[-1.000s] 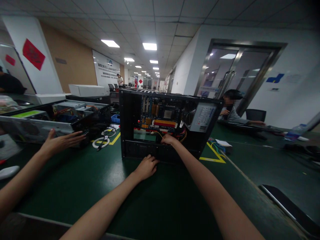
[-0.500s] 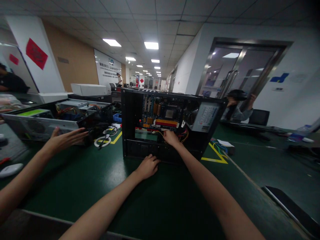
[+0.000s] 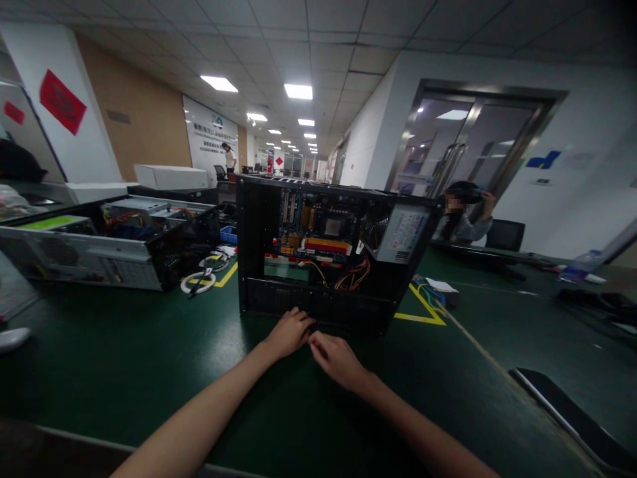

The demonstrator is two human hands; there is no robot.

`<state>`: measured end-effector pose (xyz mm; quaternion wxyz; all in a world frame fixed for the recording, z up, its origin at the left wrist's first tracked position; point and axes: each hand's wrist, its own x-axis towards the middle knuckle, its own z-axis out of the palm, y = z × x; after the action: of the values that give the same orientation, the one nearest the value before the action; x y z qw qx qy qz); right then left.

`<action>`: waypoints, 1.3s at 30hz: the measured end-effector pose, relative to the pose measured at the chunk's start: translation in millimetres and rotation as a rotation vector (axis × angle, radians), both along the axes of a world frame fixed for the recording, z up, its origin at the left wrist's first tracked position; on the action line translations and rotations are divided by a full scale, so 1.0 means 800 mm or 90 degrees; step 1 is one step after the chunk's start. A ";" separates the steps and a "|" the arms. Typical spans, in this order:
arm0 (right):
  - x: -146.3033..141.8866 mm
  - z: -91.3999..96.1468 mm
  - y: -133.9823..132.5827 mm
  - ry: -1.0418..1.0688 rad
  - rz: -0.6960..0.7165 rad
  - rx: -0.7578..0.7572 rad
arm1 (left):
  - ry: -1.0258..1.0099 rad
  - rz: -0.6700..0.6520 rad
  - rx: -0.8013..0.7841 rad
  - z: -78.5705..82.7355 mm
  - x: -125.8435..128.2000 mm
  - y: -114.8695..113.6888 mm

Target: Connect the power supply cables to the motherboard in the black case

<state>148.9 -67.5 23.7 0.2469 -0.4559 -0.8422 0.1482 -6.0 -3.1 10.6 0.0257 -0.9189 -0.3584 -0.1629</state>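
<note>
A black computer case (image 3: 318,304) stands upright on the green table, its open side facing me. Inside show a motherboard (image 3: 318,222) with red and yellow memory slots, a silver power supply (image 3: 404,234) and bundled cables (image 3: 354,273). One thin yellow cable (image 3: 318,267) hangs loose below the board. My left hand (image 3: 290,332) lies at the case's lower front edge with its fingers extended. Beside its fingertips, just in front of the case, my right hand (image 3: 338,360) has its fingers curled together. Whatever they may hold is hidden.
Left of me lies a second opened computer case (image 3: 124,259), with a coiled white cable (image 3: 198,283) beside it. Coloured wires (image 3: 428,295) lie to the right, behind yellow tape. A black flat object (image 3: 567,415) is at the right. A person (image 3: 465,216) sits across the table.
My right hand has come out of the case, down and toward me, beside my left hand. My left hand stays at the lower edge. Another person's hand at the left has gone from view.
</note>
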 end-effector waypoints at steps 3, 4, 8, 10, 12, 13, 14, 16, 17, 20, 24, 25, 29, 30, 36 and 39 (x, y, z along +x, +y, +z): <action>0.001 -0.028 -0.008 -0.016 -0.018 -0.009 | -0.007 0.005 0.000 -0.001 0.001 0.001; 0.001 -0.032 -0.008 -0.020 -0.027 -0.004 | -0.007 0.004 -0.001 -0.002 0.001 0.001; 0.000 -0.032 -0.009 -0.058 -0.030 0.018 | -0.017 0.009 0.005 -0.003 0.001 0.002; -0.002 -0.029 -0.010 -0.088 -0.026 0.031 | -0.016 0.007 0.004 -0.003 0.001 0.002; -0.004 -0.028 -0.012 -0.112 -0.026 0.043 | -0.014 0.005 0.005 -0.002 0.000 0.002; -0.004 -0.027 -0.013 -0.120 -0.026 0.046 | -0.012 0.005 0.006 -0.002 0.000 0.002; -0.005 -0.028 -0.013 -0.125 -0.026 0.047 | -0.011 0.005 0.007 -0.002 0.000 0.002; -0.005 -0.027 -0.014 -0.131 -0.028 0.047 | -0.009 0.007 0.011 -0.003 0.000 0.002; -0.005 -0.027 -0.014 -0.133 -0.028 0.045 | -0.009 0.008 0.014 -0.003 0.000 0.002; -0.005 -0.025 -0.015 -0.139 -0.028 0.037 | -0.010 0.005 0.017 -0.005 0.000 0.003; -0.006 -0.022 -0.016 -0.147 -0.027 0.034 | -0.012 0.009 0.015 -0.005 0.000 0.003; -0.006 -0.021 -0.017 -0.147 -0.027 0.034 | -0.012 0.011 0.014 -0.005 0.000 0.003; -0.006 -0.021 -0.017 -0.148 -0.036 0.021 | -0.012 0.006 0.013 -0.003 0.000 0.001; -0.006 -0.021 -0.017 -0.145 -0.037 0.015 | -0.011 0.007 0.012 -0.003 0.000 0.001; -0.005 -0.020 -0.015 -0.126 -0.040 0.011 | -0.008 0.011 0.015 -0.004 0.000 0.003; -0.004 -0.020 -0.016 -0.109 -0.035 0.001 | -0.008 0.008 0.017 -0.005 0.001 0.003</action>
<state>145.3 -80.1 7.7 0.1784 -0.4895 -0.8476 0.1009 -5.3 -0.5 6.7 0.0364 -0.9150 -0.3624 -0.1735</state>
